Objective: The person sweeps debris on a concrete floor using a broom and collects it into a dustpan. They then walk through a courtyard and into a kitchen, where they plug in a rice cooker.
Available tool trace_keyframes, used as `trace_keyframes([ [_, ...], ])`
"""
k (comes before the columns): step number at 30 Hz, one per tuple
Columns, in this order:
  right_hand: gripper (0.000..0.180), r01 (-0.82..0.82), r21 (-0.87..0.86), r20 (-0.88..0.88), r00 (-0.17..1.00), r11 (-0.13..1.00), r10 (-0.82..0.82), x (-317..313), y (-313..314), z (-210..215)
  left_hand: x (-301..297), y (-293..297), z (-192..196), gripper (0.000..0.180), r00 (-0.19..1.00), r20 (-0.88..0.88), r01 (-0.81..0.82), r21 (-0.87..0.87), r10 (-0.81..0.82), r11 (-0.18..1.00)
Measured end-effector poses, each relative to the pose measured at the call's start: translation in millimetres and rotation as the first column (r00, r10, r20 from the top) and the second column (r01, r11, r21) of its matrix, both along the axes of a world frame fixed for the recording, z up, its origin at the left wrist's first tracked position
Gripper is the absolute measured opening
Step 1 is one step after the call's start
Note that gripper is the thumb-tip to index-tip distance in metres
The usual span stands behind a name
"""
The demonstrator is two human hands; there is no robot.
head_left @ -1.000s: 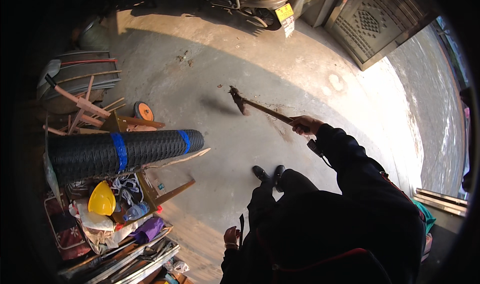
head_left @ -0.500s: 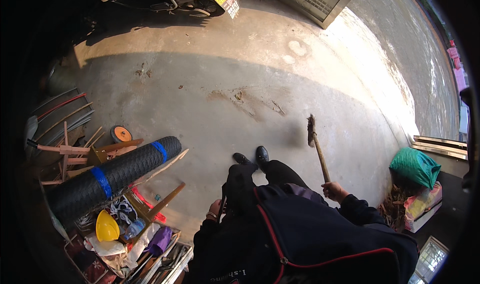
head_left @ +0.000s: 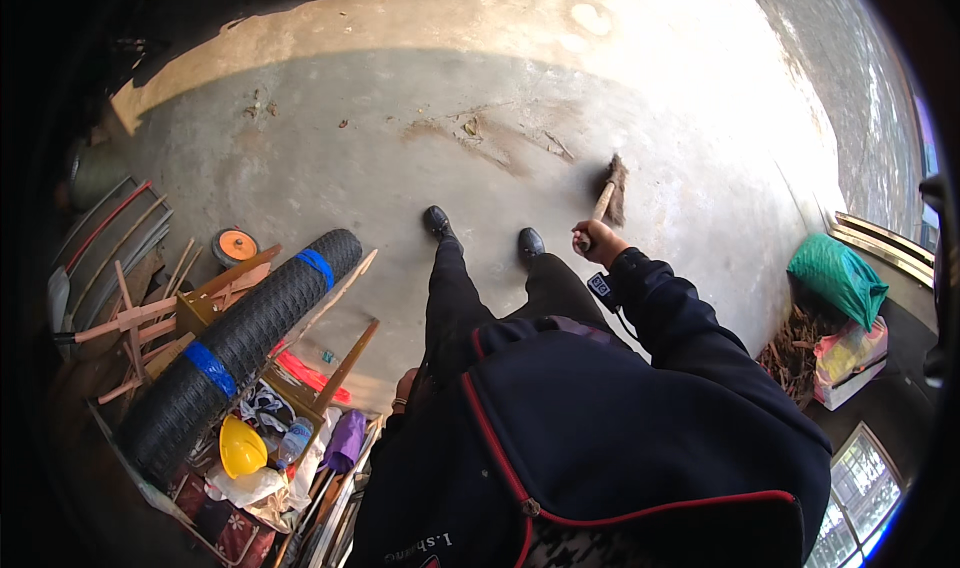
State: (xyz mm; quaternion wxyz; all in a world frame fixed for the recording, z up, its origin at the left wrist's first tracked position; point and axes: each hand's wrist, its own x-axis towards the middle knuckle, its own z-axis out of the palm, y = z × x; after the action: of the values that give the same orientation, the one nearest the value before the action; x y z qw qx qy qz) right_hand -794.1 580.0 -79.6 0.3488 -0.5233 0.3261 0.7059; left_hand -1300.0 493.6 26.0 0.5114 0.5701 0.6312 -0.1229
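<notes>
My right hand (head_left: 598,242), out in front of my right thigh, is closed round the wooden handle of a short broom (head_left: 617,188). The broom's brown, worn head is at or just above the concrete floor (head_left: 380,178). Dry leaves (head_left: 471,126), a twig (head_left: 559,146) and a smear of brown dirt lie on the floor left of the broom head. Low beside my left hip, part of my left hand (head_left: 405,386) shows; my jacket hides most of its fingers, so what it may hold cannot be seen.
At left lie a black mesh roll (head_left: 240,353) with blue bands, an orange wheel (head_left: 237,245), wooden pieces, a yellow helmet (head_left: 242,447) and a purple bundle (head_left: 346,441). A green sack (head_left: 838,278) sits at right by a pile of brown sticks (head_left: 790,356). My shoes (head_left: 530,245) stand apart.
My right hand has moved forward and left, taking the broom farther ahead. My feet have stepped forward and apart, and the floor has shifted in view. My left hand is now more hidden.
</notes>
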Motion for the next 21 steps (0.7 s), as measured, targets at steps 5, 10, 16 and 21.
trace_keyframes([
  [5, 0.006, -0.279, 0.145, 0.085, 0.959, 0.949, 0.269, -143.6, 128.4, 32.3, -31.4, 65.7, -6.1, 0.033, 0.991, -0.008, -0.137, -0.09, 0.137, 0.986],
  [10, 0.009, -0.463, 0.294, 0.056, 0.882, 0.836, 0.468, -218.9, 241.3, 32.0, -83.6, 105.0, -14.9, 0.033, 0.805, 0.04, -0.565, -0.253, 0.591, 0.786],
  [16, 0.012, -0.646, 0.335, 0.16, 0.756, 0.686, 0.634, -192.4, 278.1, 37.3, -147.3, 109.6, -49.5, 0.036, 0.825, 0.064, -0.536, -0.229, 0.562, 0.813],
  [21, 0.014, -0.849, 0.168, 0.476, 0.515, 0.5, 0.713, -137.4, 190.1, 80.0, -150.8, 99.6, -93.6, 0.034, 0.817, -0.016, -0.561, -0.251, 0.576, 0.789],
])
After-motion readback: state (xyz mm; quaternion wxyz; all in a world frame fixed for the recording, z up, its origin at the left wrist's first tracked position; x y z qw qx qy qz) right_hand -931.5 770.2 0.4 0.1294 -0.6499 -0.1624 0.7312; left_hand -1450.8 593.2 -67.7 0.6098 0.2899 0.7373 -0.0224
